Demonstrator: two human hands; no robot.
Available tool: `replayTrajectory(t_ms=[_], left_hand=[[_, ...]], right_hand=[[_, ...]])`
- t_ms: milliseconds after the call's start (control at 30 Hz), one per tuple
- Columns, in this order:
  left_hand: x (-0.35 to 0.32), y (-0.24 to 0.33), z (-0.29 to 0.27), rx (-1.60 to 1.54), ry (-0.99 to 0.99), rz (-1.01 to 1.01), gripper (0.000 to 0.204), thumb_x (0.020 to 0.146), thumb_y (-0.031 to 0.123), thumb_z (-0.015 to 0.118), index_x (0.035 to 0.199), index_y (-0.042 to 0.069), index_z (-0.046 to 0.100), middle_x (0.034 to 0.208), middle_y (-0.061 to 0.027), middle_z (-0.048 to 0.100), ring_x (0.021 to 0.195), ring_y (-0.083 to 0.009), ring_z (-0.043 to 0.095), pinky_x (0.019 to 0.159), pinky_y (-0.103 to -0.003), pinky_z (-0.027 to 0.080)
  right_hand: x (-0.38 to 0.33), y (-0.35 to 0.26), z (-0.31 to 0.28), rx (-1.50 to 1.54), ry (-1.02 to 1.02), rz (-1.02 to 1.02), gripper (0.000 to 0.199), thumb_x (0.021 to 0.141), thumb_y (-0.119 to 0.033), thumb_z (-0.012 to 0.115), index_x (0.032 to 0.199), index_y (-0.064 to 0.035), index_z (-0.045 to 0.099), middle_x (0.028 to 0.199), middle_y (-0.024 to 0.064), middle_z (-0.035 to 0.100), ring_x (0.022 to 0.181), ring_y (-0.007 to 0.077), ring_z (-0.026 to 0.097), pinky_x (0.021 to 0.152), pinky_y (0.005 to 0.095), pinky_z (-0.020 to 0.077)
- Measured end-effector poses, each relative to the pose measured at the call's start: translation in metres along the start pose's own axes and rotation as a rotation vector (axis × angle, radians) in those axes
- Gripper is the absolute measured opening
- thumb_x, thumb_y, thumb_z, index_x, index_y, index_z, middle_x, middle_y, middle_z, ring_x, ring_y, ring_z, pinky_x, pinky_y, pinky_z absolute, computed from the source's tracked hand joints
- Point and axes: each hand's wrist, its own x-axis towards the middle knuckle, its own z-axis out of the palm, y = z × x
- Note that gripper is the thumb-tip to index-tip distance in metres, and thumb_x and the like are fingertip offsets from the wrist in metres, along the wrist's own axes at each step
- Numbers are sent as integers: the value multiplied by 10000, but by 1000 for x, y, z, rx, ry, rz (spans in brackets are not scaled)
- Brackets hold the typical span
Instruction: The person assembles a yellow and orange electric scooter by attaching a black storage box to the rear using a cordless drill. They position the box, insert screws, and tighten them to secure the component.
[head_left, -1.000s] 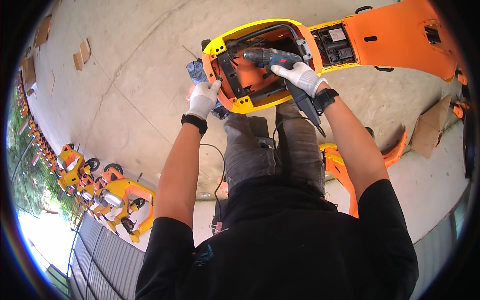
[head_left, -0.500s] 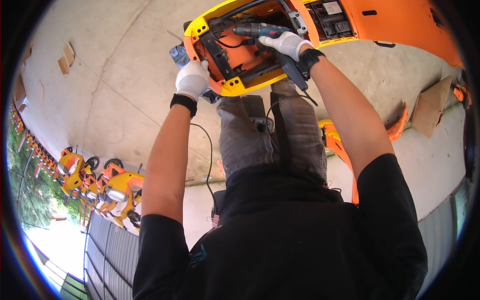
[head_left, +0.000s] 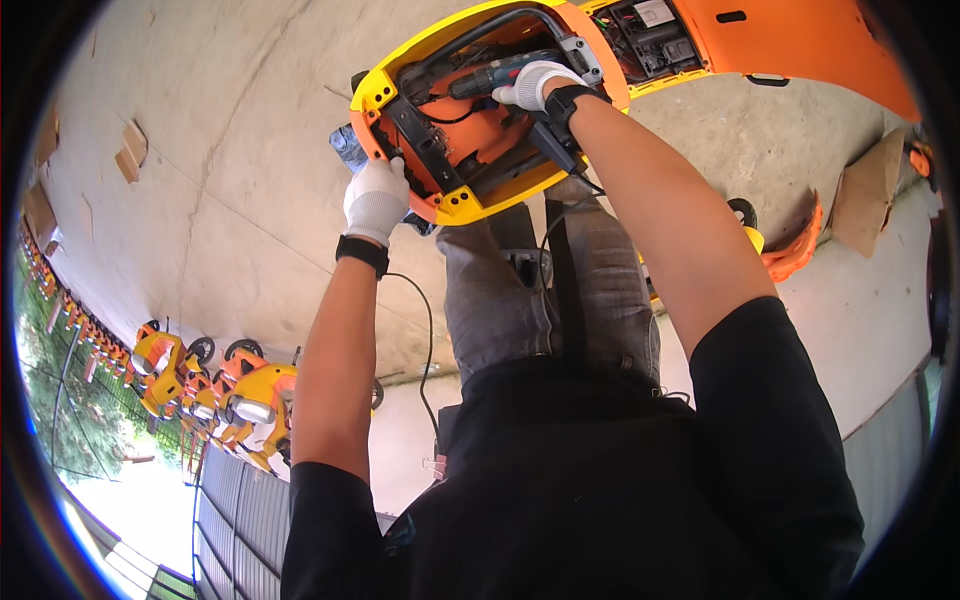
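In my gloved right hand (head_left: 537, 85) is a blue and black cordless drill (head_left: 506, 70), held sideways over the open bay of a yellow and orange scooter body (head_left: 377, 90). Its chuck points left, toward the black crossbar (head_left: 422, 140) inside the bay; any contact at the tip is hard to make out. My left hand (head_left: 378, 198), also gloved, is closed on the near left edge of the orange rim. Part of the drill's handle is hidden behind my right hand and wrist. A black wristband circles each wrist.
Right of the bay lies a compartment with black parts (head_left: 655, 45), then a long orange panel (head_left: 800, 55). Cardboard (head_left: 868, 190) and an orange curved piece (head_left: 797, 243) lie at right. Parked yellow and orange scooters (head_left: 255, 395) line the left. A thin black cable (head_left: 430, 345) hangs beside my legs.
The drill and my right hand have shifted left across the bay. The scooter body and my left hand sit slightly lower and further left in the picture.
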Motion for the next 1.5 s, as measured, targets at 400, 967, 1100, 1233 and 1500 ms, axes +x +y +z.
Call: replayTrajectory(t_ms=[400,967,1100,1233,1500], left_hand=[[1,-2,-1,-17,-14,-8,467,989,396,435,909,2,672,907,-255,679,890,-429,651,811,-499,511],[4,5,-10,39,-86,-24,482,993,378,422,905,-25,672,899,-267,677,891,-429,653,821,-489,509],[6,1,-7,35,-88,-10,486,995,380,417,908,-24,672,899,-266,676,895,-430,652,823,-488,509],[7,2,-7,47,-93,-24,488,995,381,416,906,-25,672,896,-267,675,896,-430,652,822,-491,509],[7,2,-9,57,-94,-11,494,993,384,418,888,-26,671,892,-264,674,890,-433,649,818,-493,508]], right_hand=[[26,0,0,-25,-10,22,587,891,-595,566,1216,-116,668,1228,132,656,1089,316,643,913,469,504],[48,3,5,9,-196,-1,696,872,-635,569,1344,-124,586,1405,107,553,1223,324,572,983,487,464],[48,0,6,-1,-199,-22,702,871,-632,567,1336,-106,590,1389,116,565,1214,328,577,979,484,465],[51,0,11,-10,-180,-33,680,874,-620,569,1302,-92,613,1350,132,591,1192,332,590,966,474,473],[63,-1,21,-3,-185,-21,603,870,-554,587,1200,-55,658,1238,151,650,1092,331,639,914,474,493]])
